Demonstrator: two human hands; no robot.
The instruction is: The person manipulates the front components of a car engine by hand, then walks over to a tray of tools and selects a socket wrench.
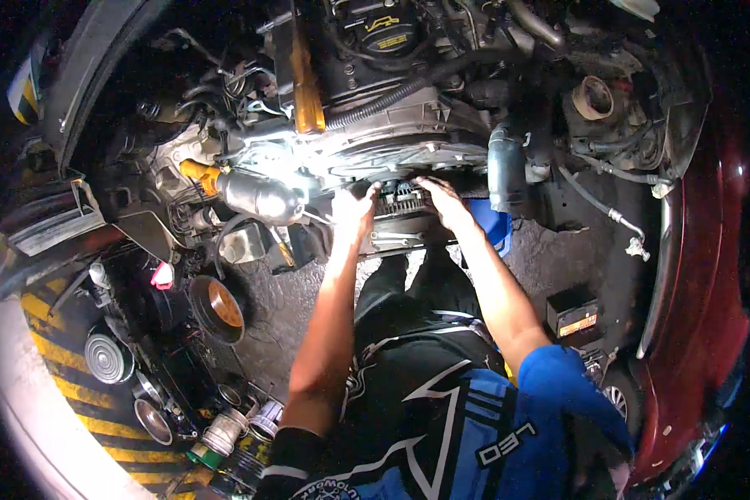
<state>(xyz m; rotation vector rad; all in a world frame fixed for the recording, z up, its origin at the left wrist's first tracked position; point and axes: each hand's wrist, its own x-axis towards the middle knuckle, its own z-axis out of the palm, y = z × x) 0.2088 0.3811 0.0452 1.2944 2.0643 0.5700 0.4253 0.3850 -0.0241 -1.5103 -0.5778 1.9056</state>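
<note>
Toothed metal part (pixel 401 206) sits btwn L & R hands (pixel 355 210).

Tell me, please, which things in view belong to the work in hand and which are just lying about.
Likely part of the work:
engine
ribbed part, between left hand and right hand
wrench

Seemingly just lying about:
black box
pan
white tub

Dark floor (pixel 279 292), yellow stripes (pixel 142 455), bright lamp (pixel 262 197)
</note>
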